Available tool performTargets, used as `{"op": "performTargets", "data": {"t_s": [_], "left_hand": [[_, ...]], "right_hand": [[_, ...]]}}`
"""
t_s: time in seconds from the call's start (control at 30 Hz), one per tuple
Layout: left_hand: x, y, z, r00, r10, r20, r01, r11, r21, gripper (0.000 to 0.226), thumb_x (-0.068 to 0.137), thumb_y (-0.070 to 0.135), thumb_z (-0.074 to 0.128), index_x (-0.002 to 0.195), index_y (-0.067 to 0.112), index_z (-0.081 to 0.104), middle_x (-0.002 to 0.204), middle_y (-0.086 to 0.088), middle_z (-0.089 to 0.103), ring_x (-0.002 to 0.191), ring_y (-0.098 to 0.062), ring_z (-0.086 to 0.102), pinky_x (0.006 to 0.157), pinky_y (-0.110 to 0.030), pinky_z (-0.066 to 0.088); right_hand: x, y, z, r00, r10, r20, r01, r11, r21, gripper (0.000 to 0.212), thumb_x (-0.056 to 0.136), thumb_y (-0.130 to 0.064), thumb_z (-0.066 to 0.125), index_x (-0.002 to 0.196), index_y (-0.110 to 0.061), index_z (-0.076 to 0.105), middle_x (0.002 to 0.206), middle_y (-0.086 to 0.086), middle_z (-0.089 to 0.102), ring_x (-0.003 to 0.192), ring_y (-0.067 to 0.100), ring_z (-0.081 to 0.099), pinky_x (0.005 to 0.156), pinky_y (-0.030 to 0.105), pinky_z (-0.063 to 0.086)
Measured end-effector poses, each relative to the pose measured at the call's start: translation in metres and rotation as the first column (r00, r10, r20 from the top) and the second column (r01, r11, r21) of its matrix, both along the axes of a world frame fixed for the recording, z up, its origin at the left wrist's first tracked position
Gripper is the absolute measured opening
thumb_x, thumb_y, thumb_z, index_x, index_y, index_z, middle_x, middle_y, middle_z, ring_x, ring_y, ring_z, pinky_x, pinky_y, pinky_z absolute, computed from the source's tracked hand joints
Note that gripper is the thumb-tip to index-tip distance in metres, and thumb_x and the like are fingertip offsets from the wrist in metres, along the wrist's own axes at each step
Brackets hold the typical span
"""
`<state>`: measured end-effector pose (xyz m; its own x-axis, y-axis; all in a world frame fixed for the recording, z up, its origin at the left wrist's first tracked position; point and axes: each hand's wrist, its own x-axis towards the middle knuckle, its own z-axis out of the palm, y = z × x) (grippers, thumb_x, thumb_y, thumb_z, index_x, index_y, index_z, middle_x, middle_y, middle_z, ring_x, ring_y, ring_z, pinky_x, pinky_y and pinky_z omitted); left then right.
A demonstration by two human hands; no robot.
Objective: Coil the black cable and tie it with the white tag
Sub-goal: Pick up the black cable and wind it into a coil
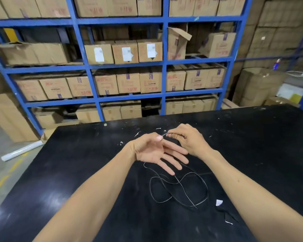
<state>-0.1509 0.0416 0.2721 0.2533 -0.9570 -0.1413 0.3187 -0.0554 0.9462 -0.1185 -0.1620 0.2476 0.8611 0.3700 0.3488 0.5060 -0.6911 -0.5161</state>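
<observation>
A thin black cable (179, 187) lies in loose loops on the black table (77, 172), just below my hands. My right hand (189, 138) pinches one end of the cable between thumb and fingers, above the table. My left hand (157, 152) is palm up with fingers spread beside it, and its thumb tip touches the cable end. The cable runs down behind the left fingers to the loops. A small white tag (219, 202) lies on the table to the right of the loops, near my right forearm.
Small white scraps (137, 133) dot the table beyond my hands. Another scrap (228, 219) lies near the front right. Behind the table stand blue shelves (163, 67) full of cardboard boxes. A white roll (21, 151) lies on the floor at left.
</observation>
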Motion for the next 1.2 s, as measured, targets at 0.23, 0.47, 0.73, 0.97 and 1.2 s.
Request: {"op": "performTargets", "data": {"t_s": [0.23,0.47,0.73,0.97,1.2], "left_hand": [[-0.03,-0.014,0.014,0.993,-0.084,-0.084,0.099,0.975,0.198,0.08,0.101,0.054,0.026,0.141,-0.014,0.036,0.152,-0.044,0.018,0.132,-0.052,0.035,0.106,-0.063,0.034],[-0.056,-0.021,0.037,0.997,0.014,-0.07,-0.009,0.998,0.066,0.07,0.107,0.042,0.01,0.15,-0.012,0.022,0.153,-0.043,0.018,0.14,-0.057,0.023,0.117,-0.065,0.014],[-0.016,0.045,0.088,0.713,0.678,-0.178,-0.699,0.67,-0.249,0.073,0.097,0.058,0.037,0.157,0.019,0.026,0.166,-0.017,0.008,0.151,-0.041,-0.001,0.109,-0.078,0.005],[0.017,0.065,0.068,0.557,0.814,-0.162,-0.83,0.554,-0.072,0.073,0.096,0.061,0.038,0.158,0.025,0.02,0.167,-0.009,-0.002,0.152,-0.031,-0.015,0.108,-0.078,-0.006],[0.009,0.007,0.031,0.88,0.474,-0.014,-0.449,0.843,0.297,0.07,0.094,0.065,0.036,0.157,0.039,0.018,0.168,0.006,0.004,0.153,-0.028,-0.01,0.114,-0.068,-0.011]], "right_hand": [[-0.024,0.008,0.015,0.993,0.12,0.023,-0.119,0.992,-0.035,0.028,0.099,-0.022,0.063,0.111,-0.045,0.073,0.097,-0.017,0.059,0.101,0.01,0.05,0.087,0.042,0.049],[-0.053,0.007,0.003,0.937,0.235,-0.259,-0.183,0.96,0.211,0.029,0.104,-0.019,0.049,0.108,-0.035,0.073,0.112,-0.011,0.074,0.101,-0.001,0.067,0.1,0.035,0.051],[-0.069,-0.019,-0.023,0.89,0.066,-0.451,0.038,0.975,0.218,0.036,0.103,-0.039,0.057,0.085,-0.017,0.078,0.048,-0.01,0.044,0.047,0.005,0.043,0.058,0.028,0.044],[-0.057,-0.053,0.022,0.939,0.112,-0.327,-0.011,0.955,0.295,0.032,0.098,-0.035,0.065,0.076,-0.015,0.077,0.05,-0.008,0.039,0.047,0.006,0.031,0.055,0.027,0.029],[-0.012,-0.065,0.119,0.996,0.073,-0.055,-0.063,0.985,0.164,0.008,0.085,-0.038,0.079,0.086,-0.03,0.079,0.083,-0.014,0.075,0.081,-0.002,0.067,0.071,0.022,0.049]]}}
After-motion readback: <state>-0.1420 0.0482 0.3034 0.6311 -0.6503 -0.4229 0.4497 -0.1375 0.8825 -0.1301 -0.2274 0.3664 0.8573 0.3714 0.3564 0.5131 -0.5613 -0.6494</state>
